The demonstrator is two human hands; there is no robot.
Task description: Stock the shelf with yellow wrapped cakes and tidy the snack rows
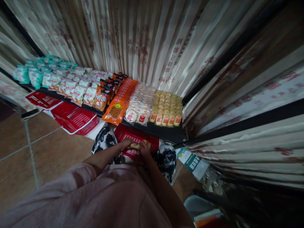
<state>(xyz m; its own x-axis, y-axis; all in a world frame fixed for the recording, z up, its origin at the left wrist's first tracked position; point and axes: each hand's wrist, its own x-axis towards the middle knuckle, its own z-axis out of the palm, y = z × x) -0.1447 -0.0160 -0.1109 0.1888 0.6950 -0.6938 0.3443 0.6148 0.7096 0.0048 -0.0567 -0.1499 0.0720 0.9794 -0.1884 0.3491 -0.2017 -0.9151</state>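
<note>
Both my hands are low over a red basket (123, 132) between my knees. The fingers of my left hand (125, 143) are closed on the end of a small yellow wrapped snack pack (135, 146). My right hand (144, 148) is closed at the pack's other end, and more yellow wrapping shows just beyond its fingers. On the black shelf (163, 132) ahead stand rows of similar yellow snack packs (167, 109). Left of them lie clear packs of round white crackers (140, 104) and a flat orange snack bag (121, 103).
Further left on the shelf are orange-and-black bags (101, 97), white bags (78, 93) and green bags (35, 76). More red baskets (73, 117) sit below. A pleated curtain (152, 41) hangs behind, and a dark bar (228, 50) slants at right.
</note>
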